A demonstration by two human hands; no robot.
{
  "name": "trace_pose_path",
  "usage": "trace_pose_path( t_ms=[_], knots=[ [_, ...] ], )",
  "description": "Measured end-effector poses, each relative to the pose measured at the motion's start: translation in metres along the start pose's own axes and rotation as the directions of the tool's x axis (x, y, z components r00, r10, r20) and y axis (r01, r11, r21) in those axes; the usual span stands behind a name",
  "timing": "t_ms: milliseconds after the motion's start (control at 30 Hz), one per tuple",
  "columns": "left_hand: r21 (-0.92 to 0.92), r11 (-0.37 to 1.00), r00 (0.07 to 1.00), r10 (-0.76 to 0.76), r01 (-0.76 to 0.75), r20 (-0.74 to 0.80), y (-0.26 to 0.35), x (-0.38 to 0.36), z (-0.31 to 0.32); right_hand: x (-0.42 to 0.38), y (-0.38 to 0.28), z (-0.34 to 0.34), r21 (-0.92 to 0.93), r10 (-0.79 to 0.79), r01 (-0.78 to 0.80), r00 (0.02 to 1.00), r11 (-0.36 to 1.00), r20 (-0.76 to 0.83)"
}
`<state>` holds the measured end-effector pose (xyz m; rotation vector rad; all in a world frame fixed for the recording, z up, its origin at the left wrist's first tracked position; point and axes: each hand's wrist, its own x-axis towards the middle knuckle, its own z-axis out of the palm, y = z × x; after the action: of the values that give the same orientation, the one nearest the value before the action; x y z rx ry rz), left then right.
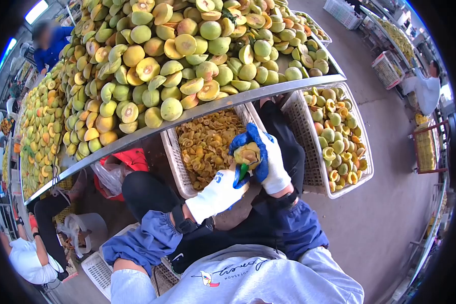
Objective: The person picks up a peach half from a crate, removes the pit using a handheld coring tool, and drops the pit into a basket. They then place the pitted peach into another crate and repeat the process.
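Note:
My right hand [268, 159], in a white glove with a blue coated palm, is closed around a yellow-green peach [248, 154] with pale cut flesh showing. Just below it, my left hand [219, 191], gloved the same way, is closed on a small tool with a green part [243, 171]. The tool's green end touches or nearly touches the peach; its working tip is hidden. Both hands are close together in front of my knees. Under them stands a pale crate [183, 186] of small yellow-brown peach pieces.
A metal-edged table [207, 107] heaped with halved peaches spans the front. To the right is a white crate [362, 167] of peach halves. A red bag [133, 158] and white bucket [92, 228] are at left. Other people sit at both sides.

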<state>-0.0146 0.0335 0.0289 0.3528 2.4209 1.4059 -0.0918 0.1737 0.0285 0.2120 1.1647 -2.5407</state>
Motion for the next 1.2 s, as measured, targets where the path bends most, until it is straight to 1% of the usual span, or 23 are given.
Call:
trace_pose_path(
  t_ms=[67,100,167,200,233,267,300,333,433,467,533,567,600,700,733,800,867,933,1000,1067,1100,1133,1200],
  knots=[
    [0.198,0.957,0.961,0.242,-0.213,-0.134,-0.009,-0.002,0.006,0.002,-0.004,0.001,-0.072,0.142,-0.141,0.990,0.987,0.020],
    [0.201,0.955,0.960,0.246,-0.217,-0.134,-0.012,-0.001,0.007,0.004,-0.007,-0.002,-0.031,0.196,-0.194,0.978,0.981,0.079],
    [-0.033,0.999,0.998,-0.037,0.036,-0.048,-0.009,0.004,0.004,0.003,-0.006,-0.001,-0.043,0.177,-0.175,0.983,0.984,0.040],
    [-0.036,0.999,0.998,-0.033,0.031,-0.049,-0.007,0.005,0.002,0.001,-0.004,0.000,-0.054,0.170,-0.170,0.985,0.984,-0.001],
    [-0.419,0.874,0.968,-0.198,0.246,0.155,0.004,0.006,-0.008,-0.002,-0.003,0.002,-0.118,0.108,-0.113,0.993,0.987,-0.052],
    [-0.674,0.567,0.879,-0.260,0.473,0.399,0.009,0.005,-0.013,-0.004,0.002,0.004,-0.117,0.110,-0.116,0.993,0.986,-0.053],
    [-0.770,0.435,0.883,-0.174,0.466,0.436,0.001,0.004,-0.011,-0.006,0.008,0.007,-0.165,-0.047,0.027,0.992,0.986,-0.116],
    [-0.769,0.437,0.882,-0.176,0.467,0.436,0.003,0.004,-0.014,-0.008,0.013,0.008,-0.218,-0.208,0.168,0.963,0.961,-0.174],
    [-0.785,0.285,0.835,-0.158,0.550,0.527,0.006,0.009,-0.020,-0.008,0.020,0.007,-0.178,-0.265,0.231,0.944,0.956,-0.196],
    [-0.783,0.289,0.834,-0.158,0.551,0.528,0.004,0.008,-0.018,-0.007,0.021,0.008,-0.178,-0.278,0.241,0.935,0.954,-0.222],
    [-0.695,0.549,0.882,-0.211,0.464,0.421,0.005,0.005,-0.017,-0.006,0.009,0.003,-0.225,-0.074,0.034,0.982,0.974,-0.174],
    [-0.573,0.688,0.883,-0.231,0.446,0.410,0.009,0.005,-0.020,-0.006,0.002,0.005,-0.119,0.069,-0.084,0.990,0.989,-0.125],
    [-0.571,0.688,0.881,-0.231,0.447,0.412,0.010,0.005,-0.019,-0.006,0.002,0.003,-0.117,0.069,-0.084,0.989,0.990,-0.127],
    [-0.387,0.847,0.916,-0.248,0.363,0.316,0.004,0.007,-0.014,0.001,0.003,0.002,-0.066,0.180,-0.187,0.978,0.980,-0.104],
    [-0.389,0.844,0.913,-0.254,0.370,0.318,0.002,0.005,-0.014,-0.001,0.004,0.003,-0.064,0.188,-0.195,0.976,0.979,-0.107],
    [-0.646,0.583,0.862,-0.225,0.493,0.454,-0.001,0.006,-0.019,-0.003,0.001,0.006,-0.081,0.088,-0.093,0.994,0.992,-0.066],
    [-0.668,0.585,0.881,-0.205,0.460,0.427,0.005,0.007,-0.020,0.000,-0.001,0.003,-0.084,0.098,-0.101,0.994,0.991,-0.040],
    [-0.432,0.767,0.869,-0.331,0.475,0.369,0.015,0.008,-0.022,0.005,-0.005,0.005,-0.109,0.284,-0.287,0.958,0.952,-0.042],
    [-0.461,0.752,0.872,-0.317,0.471,0.374,-0.001,0.012,-0.017,0.013,0.004,-0.006,-0.152,0.256,-0.258,0.966,0.954,-0.030],
    [-0.495,0.738,0.879,-0.295,0.459,0.375,-0.007,0.015,-0.015,0.020,0.005,-0.021,-0.040,0.232,-0.229,0.951,0.973,0.202],
    [-0.660,0.599,0.890,-0.263,0.453,0.372,-0.008,0.016,-0.014,0.025,0.011,-0.026,0.149,0.143,-0.198,0.938,0.969,0.316],
    [-0.792,0.433,0.902,-0.232,0.431,0.364,-0.008,0.016,-0.015,0.021,0.022,-0.014,-0.188,-0.130,0.143,0.988,0.972,0.080],
    [-0.747,0.521,0.911,-0.232,0.412,0.341,-0.005,0.016,-0.007,0.000,0.014,0.009,0.057,-0.092,0.093,0.996,0.994,-0.023]
  ],
)
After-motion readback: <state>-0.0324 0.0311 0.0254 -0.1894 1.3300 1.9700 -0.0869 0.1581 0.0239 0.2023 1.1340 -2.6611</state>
